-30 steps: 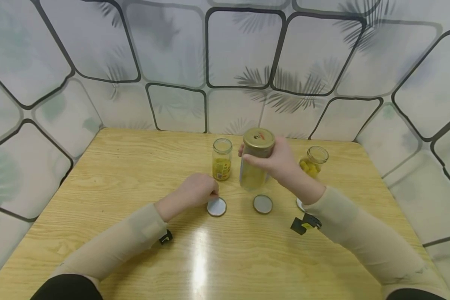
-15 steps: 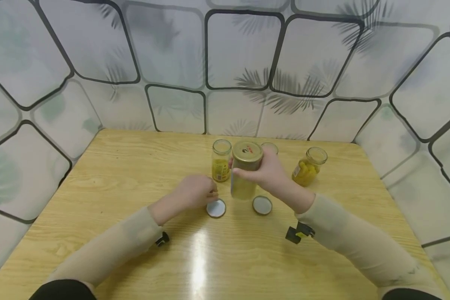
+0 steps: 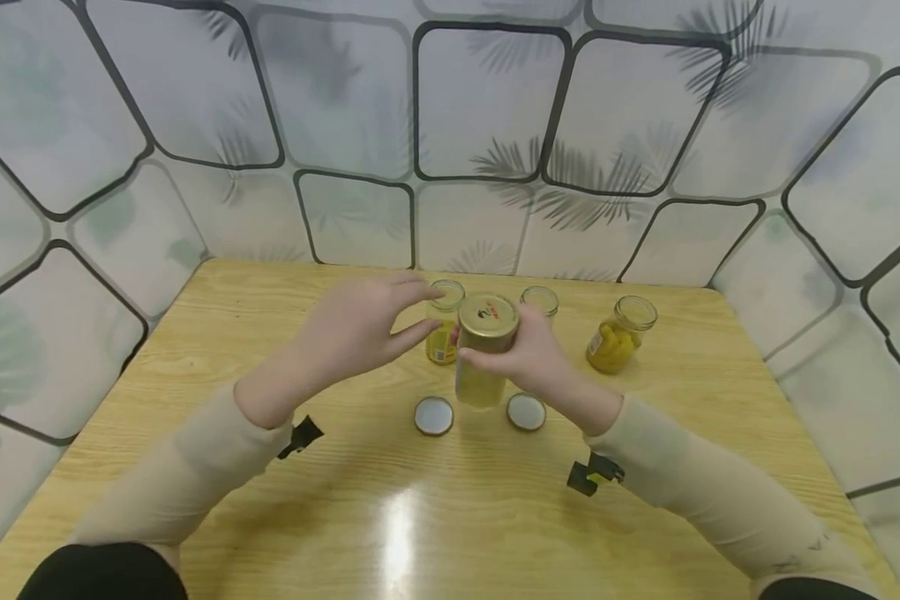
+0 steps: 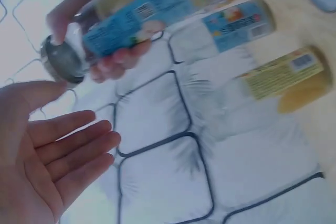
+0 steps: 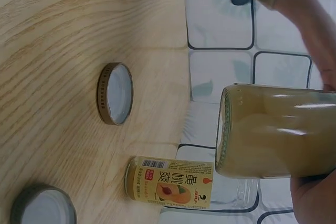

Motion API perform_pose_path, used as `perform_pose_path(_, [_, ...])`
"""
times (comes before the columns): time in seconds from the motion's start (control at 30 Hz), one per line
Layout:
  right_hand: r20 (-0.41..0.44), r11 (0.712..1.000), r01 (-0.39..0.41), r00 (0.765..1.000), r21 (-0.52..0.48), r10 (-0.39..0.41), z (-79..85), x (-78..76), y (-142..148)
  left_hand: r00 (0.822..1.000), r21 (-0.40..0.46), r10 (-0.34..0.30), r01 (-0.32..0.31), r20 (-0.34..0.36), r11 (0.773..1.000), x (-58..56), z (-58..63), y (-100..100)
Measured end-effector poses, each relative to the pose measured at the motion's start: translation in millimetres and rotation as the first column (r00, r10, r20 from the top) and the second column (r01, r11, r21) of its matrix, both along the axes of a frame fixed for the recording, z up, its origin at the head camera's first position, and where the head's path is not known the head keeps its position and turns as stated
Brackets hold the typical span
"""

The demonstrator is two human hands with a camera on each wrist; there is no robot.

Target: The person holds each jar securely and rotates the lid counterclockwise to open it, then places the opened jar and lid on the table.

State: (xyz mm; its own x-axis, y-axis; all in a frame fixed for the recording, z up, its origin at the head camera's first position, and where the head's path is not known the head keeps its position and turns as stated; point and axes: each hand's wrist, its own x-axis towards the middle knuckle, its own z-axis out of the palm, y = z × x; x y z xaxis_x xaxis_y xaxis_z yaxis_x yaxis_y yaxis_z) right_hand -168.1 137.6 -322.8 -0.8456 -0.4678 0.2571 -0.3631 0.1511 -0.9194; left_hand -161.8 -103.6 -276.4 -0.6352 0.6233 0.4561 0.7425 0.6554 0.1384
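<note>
My right hand (image 3: 540,360) grips a glass jar (image 3: 482,387) round its upper part and holds it upright above the table. The jar's gold lid (image 3: 489,313) is on, and a blue label shows in the left wrist view. Pale contents fill the jar (image 5: 278,132) in the right wrist view. My left hand (image 3: 352,329) is raised just left of the lid, thumb and fingers spread and holding nothing. Behind the gripped jar stands an uncapped jar with a yellow label (image 5: 173,182), partly covered by my left fingertips in the head view.
Two loose lids, a left one (image 3: 433,416) and a right one (image 3: 527,412), lie inner side up on the wooden table (image 3: 307,533). An uncapped jar (image 3: 540,298) stands behind my right hand; another with yellow pieces (image 3: 617,340) stands farther right. A patterned wall (image 3: 472,221) borders the back.
My right hand has brought the capped jar leftward and nearer. My left hand has left the left lid on the table, risen toward the held jar's top and spread its fingers.
</note>
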Motion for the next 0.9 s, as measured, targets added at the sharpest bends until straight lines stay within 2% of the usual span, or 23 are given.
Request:
perform_pose_path(0.07, [-0.017, 1.0, 0.007, 1.0, 0.009, -0.006, -0.7, 1.2, -0.1, 0.999, 0.025, -0.042, 0.042, 0.0, 0.999, 1.3, 12.5, 3.2])
perform_pose_path(0.2, [-0.055, 1.0, 0.0, 0.998, 0.015, 0.001, -0.6, 3.9, -0.6, 0.987, -0.024, -0.129, 0.132, 0.094, 0.991, -0.7, 28.6, 12.6])
perform_pose_path(0.37, [-0.069, 0.998, -0.048, 0.997, -0.029, 0.046, -0.9, 7.1, -1.5, 0.958, -0.118, -0.221, 0.244, 0.18, 0.963, -5.6, 31.3, 23.3])
perform_pose_path(0.5, [-0.056, 0.998, -0.054, 0.997, -0.037, 0.052, -2.6, 7.3, -0.9, 0.945, -0.12, -0.262, 0.288, 0.195, 0.95, -7.7, 31.0, 28.4])
perform_pose_path(0.7, [-0.087, 1.0, -0.013, 0.996, 0.002, 0.013, -5.7, 5.7, 0.3, 0.941, -0.099, -0.274, 0.297, 0.197, 0.95, -9.7, 33.2, 31.5])
perform_pose_path(0.8, [-0.104, 1.0, 0.004, 0.995, 0.011, -0.003, -7.3, 5.2, -0.1, 0.949, -0.112, -0.248, 0.273, 0.196, 0.956, -9.2, 34.1, 32.7])
perform_pose_path(0.9, [-0.113, 1.0, 0.017, 0.993, 0.013, -0.016, -8.9, 4.8, -1.0, 0.966, -0.124, -0.197, 0.219, 0.169, 0.968, -6.3, 33.8, 34.6])
